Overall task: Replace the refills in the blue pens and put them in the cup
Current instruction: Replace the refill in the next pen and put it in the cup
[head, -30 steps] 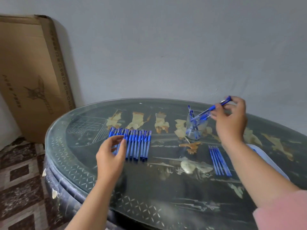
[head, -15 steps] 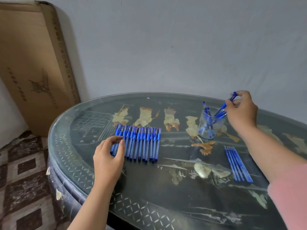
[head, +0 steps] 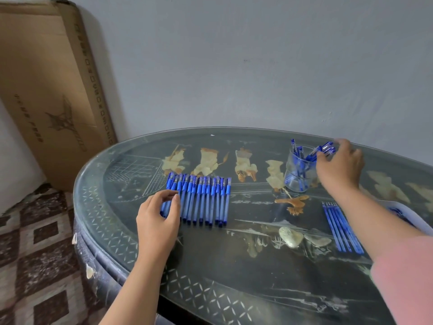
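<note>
Right hand (head: pixel 339 165) blurred, white tray (head: pixel 412 214) half hidden behind forearm (head: pixel 375 221)

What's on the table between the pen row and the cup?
Head view: nothing loose between pen row and cup, only tabletop with inlaid figures under glass.

bare table (head: pixel 246 266) is left between the pen row (head: pixel 201 200) and the refills (head: pixel 343 228). the cup (head: pixel 296 174) mouth is crowded by pens (head: pixel 297 151); its right side is blocked by the right hand (head: pixel 339 167).
</note>
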`<action>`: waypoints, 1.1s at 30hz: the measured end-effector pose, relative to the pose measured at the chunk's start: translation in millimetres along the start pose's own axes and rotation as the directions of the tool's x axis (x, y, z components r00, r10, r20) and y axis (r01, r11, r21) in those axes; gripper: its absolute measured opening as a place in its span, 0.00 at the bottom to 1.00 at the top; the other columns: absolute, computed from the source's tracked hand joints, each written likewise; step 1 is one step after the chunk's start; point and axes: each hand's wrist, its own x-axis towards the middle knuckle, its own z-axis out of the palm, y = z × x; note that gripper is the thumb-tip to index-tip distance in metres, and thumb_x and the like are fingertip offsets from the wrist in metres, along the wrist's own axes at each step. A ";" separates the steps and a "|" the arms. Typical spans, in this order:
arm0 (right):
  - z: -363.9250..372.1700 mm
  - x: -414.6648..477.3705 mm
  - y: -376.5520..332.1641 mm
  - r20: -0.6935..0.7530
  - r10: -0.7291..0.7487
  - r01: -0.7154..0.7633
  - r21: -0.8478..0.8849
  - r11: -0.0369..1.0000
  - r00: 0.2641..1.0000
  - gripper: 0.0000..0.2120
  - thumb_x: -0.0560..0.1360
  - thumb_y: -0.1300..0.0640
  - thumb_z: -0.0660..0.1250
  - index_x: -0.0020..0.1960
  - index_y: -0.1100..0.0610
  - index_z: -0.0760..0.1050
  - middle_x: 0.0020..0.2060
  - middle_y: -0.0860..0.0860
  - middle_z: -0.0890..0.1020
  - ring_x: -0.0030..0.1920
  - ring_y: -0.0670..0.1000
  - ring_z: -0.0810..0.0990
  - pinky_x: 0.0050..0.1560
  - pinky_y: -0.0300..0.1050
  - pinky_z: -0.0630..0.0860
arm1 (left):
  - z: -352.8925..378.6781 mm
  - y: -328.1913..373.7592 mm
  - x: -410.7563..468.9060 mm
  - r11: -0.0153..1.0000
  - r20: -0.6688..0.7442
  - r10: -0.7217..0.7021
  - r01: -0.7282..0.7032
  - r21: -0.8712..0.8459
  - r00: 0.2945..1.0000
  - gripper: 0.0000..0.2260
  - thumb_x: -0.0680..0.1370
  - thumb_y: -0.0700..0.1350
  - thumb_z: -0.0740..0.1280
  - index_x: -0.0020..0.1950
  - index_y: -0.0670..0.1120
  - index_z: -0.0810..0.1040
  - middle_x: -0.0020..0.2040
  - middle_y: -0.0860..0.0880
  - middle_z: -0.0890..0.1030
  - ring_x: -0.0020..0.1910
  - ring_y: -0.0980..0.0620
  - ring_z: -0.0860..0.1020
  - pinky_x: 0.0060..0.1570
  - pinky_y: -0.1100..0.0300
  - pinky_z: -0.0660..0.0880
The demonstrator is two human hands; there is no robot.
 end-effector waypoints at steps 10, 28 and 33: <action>76.1 -133.4 -41.5 0.494 -0.077 0.088 0.000 0.996 0.866 0.11 0.79 0.50 0.64 0.49 0.54 0.82 0.46 0.49 0.85 0.50 0.53 0.81 0.54 0.50 0.77 | 1.2 -0.8 -0.8 1.000 0.001 -0.025 0.025 -0.010 1.000 0.04 0.79 0.47 0.66 0.52 0.53 0.80 0.49 0.57 0.80 0.55 0.54 0.76 0.54 0.61 0.69; 100.6 -140.5 -69.5 0.452 0.208 -0.167 -0.129 0.977 0.867 0.10 0.75 0.55 0.65 0.54 0.58 0.78 0.48 0.53 0.82 0.50 0.57 0.81 0.57 0.52 0.77 | -1.4 -0.6 -0.3 0.999 0.005 -0.022 0.022 -0.035 1.000 0.04 0.79 0.46 0.66 0.50 0.55 0.78 0.48 0.59 0.79 0.55 0.54 0.75 0.55 0.59 0.70; 90.3 -132.0 -61.7 0.424 0.219 -0.168 -0.154 0.974 0.879 0.12 0.77 0.58 0.64 0.59 0.58 0.77 0.57 0.55 0.80 0.58 0.59 0.77 0.58 0.50 0.75 | -1.6 -2.2 0.3 1.000 -0.004 -0.018 0.018 -0.021 1.000 0.04 0.79 0.47 0.66 0.51 0.53 0.80 0.48 0.58 0.79 0.55 0.55 0.75 0.54 0.61 0.68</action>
